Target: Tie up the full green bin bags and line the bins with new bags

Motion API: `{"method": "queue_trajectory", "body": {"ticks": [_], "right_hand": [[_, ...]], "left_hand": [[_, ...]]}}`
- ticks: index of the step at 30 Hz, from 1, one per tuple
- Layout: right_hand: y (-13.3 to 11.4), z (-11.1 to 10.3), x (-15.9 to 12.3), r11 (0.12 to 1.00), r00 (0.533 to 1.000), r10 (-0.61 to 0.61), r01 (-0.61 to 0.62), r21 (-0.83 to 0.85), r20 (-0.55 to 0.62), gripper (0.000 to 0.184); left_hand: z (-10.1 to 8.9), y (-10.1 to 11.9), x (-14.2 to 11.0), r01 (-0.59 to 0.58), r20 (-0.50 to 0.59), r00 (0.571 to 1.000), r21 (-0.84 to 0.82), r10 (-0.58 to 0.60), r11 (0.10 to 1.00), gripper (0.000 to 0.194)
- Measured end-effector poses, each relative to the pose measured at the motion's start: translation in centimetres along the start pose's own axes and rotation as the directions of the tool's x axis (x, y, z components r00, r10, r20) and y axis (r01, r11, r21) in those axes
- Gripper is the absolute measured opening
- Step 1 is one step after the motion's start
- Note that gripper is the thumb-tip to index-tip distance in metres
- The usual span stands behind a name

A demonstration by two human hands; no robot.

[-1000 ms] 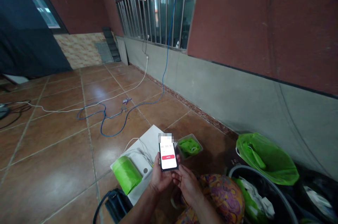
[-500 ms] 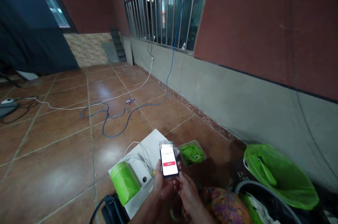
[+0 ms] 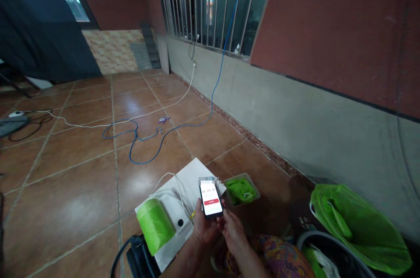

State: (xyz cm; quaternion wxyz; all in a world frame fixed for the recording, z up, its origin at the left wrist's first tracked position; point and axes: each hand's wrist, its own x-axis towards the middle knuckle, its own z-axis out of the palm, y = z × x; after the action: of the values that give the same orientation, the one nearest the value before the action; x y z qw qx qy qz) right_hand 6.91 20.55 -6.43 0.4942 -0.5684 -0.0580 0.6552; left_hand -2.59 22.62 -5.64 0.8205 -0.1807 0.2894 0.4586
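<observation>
Two hands, left (image 3: 204,225) and right (image 3: 232,229), seemingly curl their fingers around a phone (image 3: 211,198).

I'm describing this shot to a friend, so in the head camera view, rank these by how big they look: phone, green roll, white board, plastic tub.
1. White board
2. Green roll
3. Phone and plastic tub: too alike to rank
</observation>
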Motion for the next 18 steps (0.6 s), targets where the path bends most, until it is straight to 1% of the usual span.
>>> {"method": "queue_trajectory", "body": {"ticks": [2, 4, 5, 7, 9, 11, 13, 14, 15, 16, 18], "right_hand": [[0.1, 0.0, 0.1, 0.999, 1.0, 0.02, -0.02, 0.029, -0.023, 0.046], [0.4, 0.1, 0.1, 0.998, 0.999, 0.038, -0.036, 0.041, -0.033, 0.041], [0.5, 0.2, 0.2, 0.998, 0.998, 0.043, -0.042, 0.039, -0.034, 0.04], [0.7, 0.5, 0.2, 0.998, 0.997, 0.058, -0.056, 0.038, -0.052, 0.041], [0.8, 0.8, 0.4, 0.997, 0.995, 0.065, -0.062, 0.047, -0.08, 0.04], [0.9, 1.1, 0.6, 0.997, 0.991, 0.077, -0.073, 0.04, -0.109, 0.036], [1.0, 1.2, 0.8, 0.996, 0.99, 0.087, -0.086, 0.016, -0.114, 0.032], [1.1, 1.2, 0.9, 0.996, 0.99, 0.089, -0.089, 0.005, -0.106, 0.03], [1.2, 1.3, 1.0, 0.996, 0.992, 0.089, -0.09, -0.002, -0.093, 0.028], [1.3, 1.3, 1.2, 0.996, 0.993, 0.087, -0.088, -0.005, -0.079, 0.027], [1.4, 1.3, 1.5, 0.996, 0.995, 0.083, -0.084, -0.016, -0.055, 0.024]], "left_hand": [[-0.3, -0.2, -0.4, -0.059, -0.079, 0.995, 0.008, 0.059, 0.998, 0.066], [-1.1, -0.6, -1.3, -0.128, -0.158, 0.979, 0.028, 0.131, 0.991, 0.06], [-1.7, -0.7, -2.0, -0.148, -0.187, 0.971, 0.038, 0.152, 0.988, 0.057], [-3.0, -1.1, -3.6, -0.141, -0.214, 0.965, 0.058, 0.151, 0.988, 0.055], [-4.2, -1.2, -5.2, -0.095, -0.234, 0.966, 0.082, 0.112, 0.992, 0.053], [-5.3, -1.3, -6.3, -0.002, -0.291, 0.956, 0.127, 0.039, 0.992, 0.05], [-6.2, -1.5, -6.9, 0.116, -0.381, 0.924, 0.19, -0.036, 0.975, 0.041], [-6.7, -1.8, -6.9, 0.166, -0.423, 0.904, 0.227, -0.056, 0.96, 0.034], [-7.1, -2.1, -6.8, 0.202, -0.443, 0.894, 0.268, -0.065, 0.942, 0.027], [-7.6, -2.6, -6.7, 0.221, -0.437, 0.897, 0.318, -0.065, 0.922, 0.022], [-8.3, -3.7, -6.3, 0.203, -0.341, 0.939, 0.453, -0.042, 0.868, 0.016]]}}
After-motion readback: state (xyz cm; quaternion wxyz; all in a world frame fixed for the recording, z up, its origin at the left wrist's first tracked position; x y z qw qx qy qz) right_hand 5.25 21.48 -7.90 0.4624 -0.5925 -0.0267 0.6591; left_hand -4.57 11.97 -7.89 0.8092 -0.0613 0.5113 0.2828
